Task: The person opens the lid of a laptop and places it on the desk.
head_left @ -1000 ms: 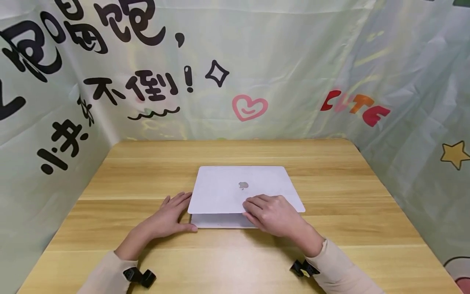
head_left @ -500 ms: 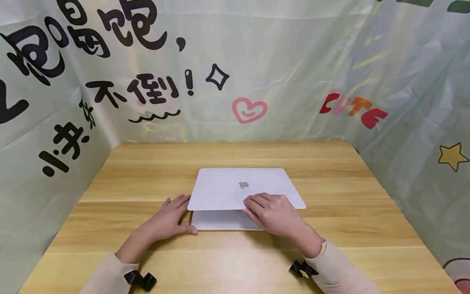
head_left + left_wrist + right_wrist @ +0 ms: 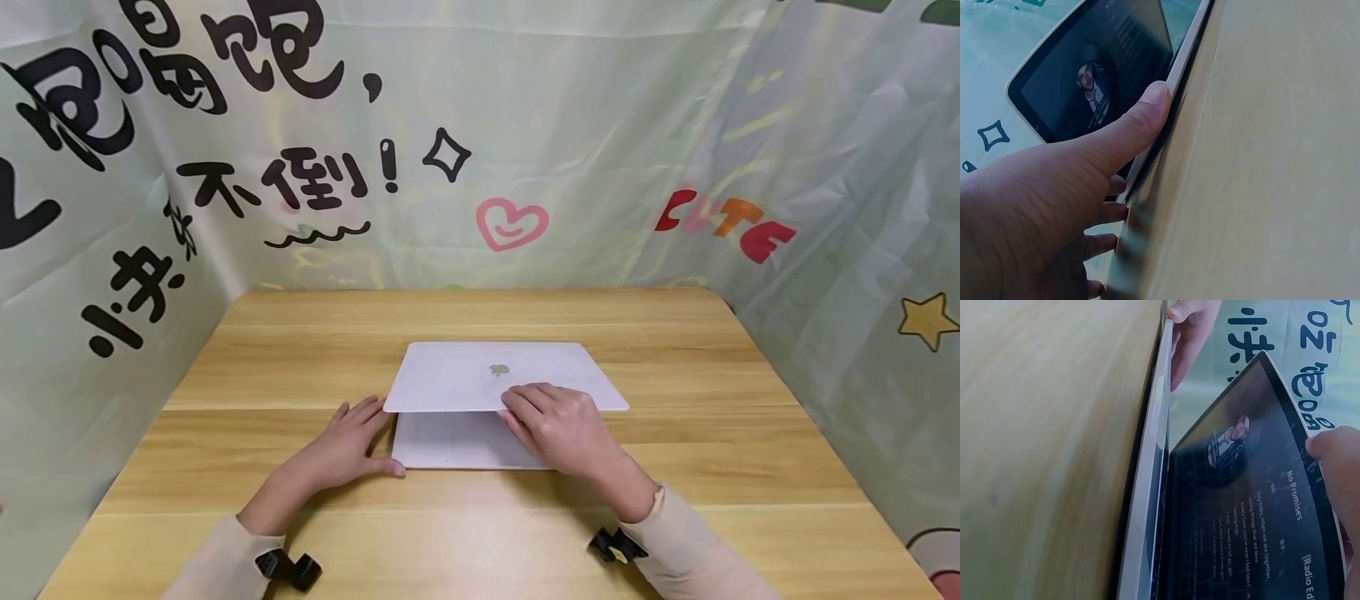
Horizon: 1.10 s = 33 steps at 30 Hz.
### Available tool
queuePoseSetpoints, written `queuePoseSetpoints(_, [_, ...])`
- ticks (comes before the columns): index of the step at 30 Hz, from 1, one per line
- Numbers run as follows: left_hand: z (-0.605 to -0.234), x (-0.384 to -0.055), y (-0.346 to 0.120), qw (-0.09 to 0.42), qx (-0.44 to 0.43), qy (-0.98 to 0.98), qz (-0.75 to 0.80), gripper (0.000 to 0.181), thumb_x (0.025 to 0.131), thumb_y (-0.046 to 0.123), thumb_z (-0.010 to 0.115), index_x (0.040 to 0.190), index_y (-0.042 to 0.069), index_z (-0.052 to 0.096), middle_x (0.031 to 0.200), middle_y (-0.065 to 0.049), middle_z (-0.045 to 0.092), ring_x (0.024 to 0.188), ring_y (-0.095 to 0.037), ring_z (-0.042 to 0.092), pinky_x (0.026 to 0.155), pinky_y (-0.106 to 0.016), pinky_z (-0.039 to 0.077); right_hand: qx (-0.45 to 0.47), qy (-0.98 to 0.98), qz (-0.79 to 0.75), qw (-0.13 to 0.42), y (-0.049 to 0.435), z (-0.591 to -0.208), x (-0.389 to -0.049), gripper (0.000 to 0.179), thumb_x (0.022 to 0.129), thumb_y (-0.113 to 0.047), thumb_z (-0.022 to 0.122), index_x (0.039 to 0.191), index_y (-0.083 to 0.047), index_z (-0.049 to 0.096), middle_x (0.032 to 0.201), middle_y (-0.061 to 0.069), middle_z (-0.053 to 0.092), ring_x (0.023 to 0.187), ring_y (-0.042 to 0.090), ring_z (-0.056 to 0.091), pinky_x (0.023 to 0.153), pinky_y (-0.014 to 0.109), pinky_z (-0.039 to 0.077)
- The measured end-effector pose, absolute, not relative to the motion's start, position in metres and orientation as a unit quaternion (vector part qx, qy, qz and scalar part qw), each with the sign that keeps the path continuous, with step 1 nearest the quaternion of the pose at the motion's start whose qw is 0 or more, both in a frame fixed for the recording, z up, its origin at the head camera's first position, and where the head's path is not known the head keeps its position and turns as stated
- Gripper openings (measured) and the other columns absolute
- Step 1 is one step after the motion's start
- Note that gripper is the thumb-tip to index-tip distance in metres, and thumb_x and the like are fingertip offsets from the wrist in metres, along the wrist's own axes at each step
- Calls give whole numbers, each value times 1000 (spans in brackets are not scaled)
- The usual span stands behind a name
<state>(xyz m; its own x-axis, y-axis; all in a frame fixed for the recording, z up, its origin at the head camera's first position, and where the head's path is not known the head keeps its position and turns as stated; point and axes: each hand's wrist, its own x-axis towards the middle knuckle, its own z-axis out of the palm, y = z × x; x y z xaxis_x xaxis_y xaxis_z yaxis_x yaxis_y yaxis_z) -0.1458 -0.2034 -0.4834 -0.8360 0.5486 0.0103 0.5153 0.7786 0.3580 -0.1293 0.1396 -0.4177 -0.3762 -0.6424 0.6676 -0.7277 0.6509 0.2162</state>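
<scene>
the laptop (image 3: 438, 387) rests on the wooden desk (image 3: 465, 533), partly open, with the lid (image 3: 450, 362) tilted above the base (image 3: 457, 446). the right hand (image 3: 566, 429) grips the front edge of the lid: fingers curled over the outer face, thumb inside at the border of the lit screen (image 3: 1241, 469). the left hand (image 3: 341, 446) grasps nothing; its fingers lie extended beside the left edge of the base, and its thumb touches the front left corner. the hinge is hidden behind the lid, so i cannot judge the opening angle exactly.

caution: the lid is held at one point, right of centre. if that grip slips, the lid could drop and pinch the thumb inside. if the lid is pulled faster than the hinge turns, the base could lift or slide; light contact at one corner may not restrain it. hard thumb pressure could smudge or strain the screen.

clearances: desk surface extends to the left, right and rear of the laptop. the fabric backdrop (image 3: 585, 125) stands well apart from the laptop's far edge, so the lid should have room to swing. the side edges of the desk lie well outside both hands.
</scene>
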Motion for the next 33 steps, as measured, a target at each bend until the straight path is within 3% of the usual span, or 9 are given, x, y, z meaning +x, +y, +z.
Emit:
queuePoseSetpoints(13, [-484,-149,-203,50,283,942,176,108,73,80,57,150,6,38,149,-14,42,143,-39,25,111,-67,13,354,-822,70,441,128,-417,-130,33,97,-36,57,87,-8,71,84,4,71,76,23,70,67,39,58])
queuePoseSetpoints(33, [-482,-148,-202,54,286,941,171,106,74,77,60,152,8,36,154,-14,35,142,-40,25,110,-68,14,272,-846,93,449,118,-404,-142,39,91,-47,64,83,-9,70,79,4,72,74,24,70,69,40,58])
